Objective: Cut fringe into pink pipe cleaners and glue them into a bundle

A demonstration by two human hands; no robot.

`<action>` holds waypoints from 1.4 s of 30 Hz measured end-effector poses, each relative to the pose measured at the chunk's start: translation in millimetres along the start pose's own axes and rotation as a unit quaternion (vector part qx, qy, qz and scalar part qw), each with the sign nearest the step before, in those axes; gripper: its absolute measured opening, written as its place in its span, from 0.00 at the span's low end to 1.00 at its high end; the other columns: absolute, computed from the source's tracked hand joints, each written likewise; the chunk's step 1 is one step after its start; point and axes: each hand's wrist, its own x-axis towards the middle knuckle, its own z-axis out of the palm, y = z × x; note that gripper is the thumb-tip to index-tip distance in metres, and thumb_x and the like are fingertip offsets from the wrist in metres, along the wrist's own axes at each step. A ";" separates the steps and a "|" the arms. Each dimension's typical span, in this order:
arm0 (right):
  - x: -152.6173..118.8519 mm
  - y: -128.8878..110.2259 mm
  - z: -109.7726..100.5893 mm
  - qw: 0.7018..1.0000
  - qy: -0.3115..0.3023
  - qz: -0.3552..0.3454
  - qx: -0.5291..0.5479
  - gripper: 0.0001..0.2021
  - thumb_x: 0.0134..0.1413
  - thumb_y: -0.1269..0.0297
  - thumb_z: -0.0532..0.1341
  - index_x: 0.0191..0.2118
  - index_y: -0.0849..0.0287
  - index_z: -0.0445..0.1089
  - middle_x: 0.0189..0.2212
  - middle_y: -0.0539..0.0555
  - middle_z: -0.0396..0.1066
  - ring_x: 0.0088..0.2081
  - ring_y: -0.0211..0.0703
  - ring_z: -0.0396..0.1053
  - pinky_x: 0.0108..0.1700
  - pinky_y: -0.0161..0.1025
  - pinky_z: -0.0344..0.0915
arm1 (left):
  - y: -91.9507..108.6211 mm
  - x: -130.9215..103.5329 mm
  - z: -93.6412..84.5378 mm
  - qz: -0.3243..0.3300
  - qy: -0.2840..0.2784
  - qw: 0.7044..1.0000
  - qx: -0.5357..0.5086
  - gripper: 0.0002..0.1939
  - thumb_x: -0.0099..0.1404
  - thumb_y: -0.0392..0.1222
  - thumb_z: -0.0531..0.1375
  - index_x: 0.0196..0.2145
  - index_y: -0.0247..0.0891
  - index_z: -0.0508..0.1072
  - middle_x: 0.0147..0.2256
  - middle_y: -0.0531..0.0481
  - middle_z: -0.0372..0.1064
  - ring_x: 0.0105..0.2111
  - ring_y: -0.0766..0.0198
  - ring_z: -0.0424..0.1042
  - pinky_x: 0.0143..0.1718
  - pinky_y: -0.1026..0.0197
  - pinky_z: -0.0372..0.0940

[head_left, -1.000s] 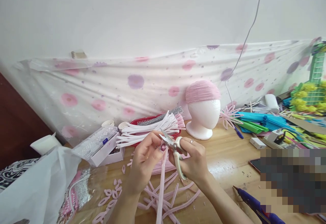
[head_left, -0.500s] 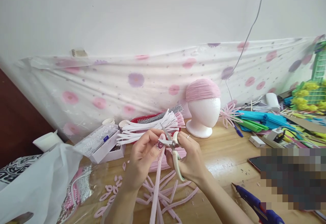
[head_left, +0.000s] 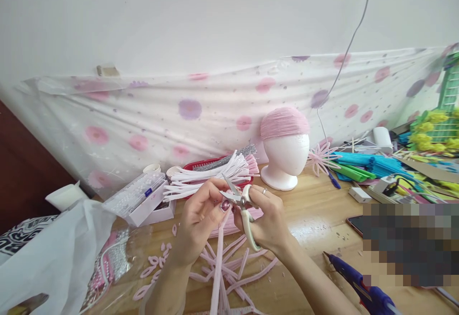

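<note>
Between the thumb and fingers of my left hand (head_left: 204, 217) is the upper end of a pale pink pipe cleaner (head_left: 218, 262), whose long tail hangs down toward me. White-handled scissors (head_left: 247, 222) are in my right hand (head_left: 267, 217), blades parted and pointing left at the pinched end. Exactly where the blades meet the pipe cleaner is hidden by my fingertips. Beneath my hands, more pink pipe cleaners (head_left: 238, 269) spread out on the wooden table (head_left: 311, 257). Small pink loops (head_left: 147, 272) lie left of my left forearm.
A white foam head (head_left: 285, 157) with a pink-wrapped top stands behind my hands. White pipe cleaners (head_left: 193, 181) rest across a red basket (head_left: 191, 166). Left are a bead box (head_left: 134, 198) and a plastic bag (head_left: 53, 257); right, a blue glue gun (head_left: 358, 279) and a phone (head_left: 355, 223).
The whole view has shifted slightly, with the table's things a little higher in it. Both hands keep their grips, and the scissors' blades remain parted near the pipe cleaner's end.
</note>
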 end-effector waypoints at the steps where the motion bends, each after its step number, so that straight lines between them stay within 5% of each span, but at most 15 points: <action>1: 0.1 -0.6 -0.2 1.000 0.003 -0.003 -0.005 0.08 0.40 0.71 0.60 0.23 0.56 0.58 0.21 0.48 0.61 0.24 0.37 0.56 0.27 0.34 0.54 | 1.2 0.1 -0.6 0.000 -0.005 1.000 0.001 0.05 0.65 0.39 0.60 0.31 0.38 0.70 0.39 0.46 0.65 0.40 0.57 0.66 0.44 0.55 0.61; 6: 1.1 -2.2 -0.4 0.999 0.016 -0.024 -0.023 0.11 0.40 0.71 0.59 0.21 0.55 0.53 0.19 0.45 0.56 0.22 0.34 0.52 0.25 0.32 0.51 | 5.9 0.3 -3.8 0.002 -0.033 0.999 0.008 0.06 0.66 0.38 0.59 0.30 0.38 0.70 0.39 0.46 0.65 0.41 0.57 0.67 0.44 0.55 0.62; 15: 0.0 -0.6 -0.1 0.999 0.020 -0.024 -0.031 0.15 0.41 0.71 0.59 0.19 0.55 0.49 0.17 0.43 0.50 0.21 0.33 0.49 0.24 0.33 0.47 | 7.4 -0.2 0.4 0.009 -0.001 1.000 -0.005 0.06 0.64 0.39 0.61 0.29 0.38 0.71 0.37 0.46 0.69 0.41 0.56 0.69 0.42 0.56 0.63; 22: 3.1 -6.8 -2.8 1.000 -0.001 -0.012 -0.024 0.04 0.42 0.69 0.59 0.27 0.56 0.62 0.25 0.50 0.63 0.27 0.40 0.59 0.30 0.35 0.56 | 10.5 -1.3 4.1 -0.032 0.040 0.998 -0.044 0.06 0.64 0.42 0.62 0.30 0.39 0.71 0.38 0.47 0.69 0.41 0.56 0.69 0.47 0.53 0.63; 28: 0.2 -2.3 1.5 1.000 0.012 -0.014 -0.013 0.06 0.41 0.71 0.60 0.26 0.56 0.61 0.26 0.51 0.64 0.28 0.41 0.61 0.31 0.36 0.58 | 4.1 0.1 2.5 -0.029 0.001 0.999 -0.042 0.06 0.66 0.40 0.59 0.30 0.39 0.71 0.37 0.49 0.66 0.40 0.58 0.67 0.44 0.57 0.61; 42: 0.2 10.5 3.2 0.999 0.020 0.001 -0.028 0.06 0.41 0.71 0.61 0.25 0.56 0.62 0.24 0.50 0.64 0.27 0.39 0.60 0.29 0.35 0.57 | -6.4 6.1 8.2 -0.038 0.018 0.998 -0.037 0.08 0.65 0.43 0.60 0.29 0.39 0.69 0.38 0.47 0.65 0.40 0.57 0.65 0.42 0.57 0.60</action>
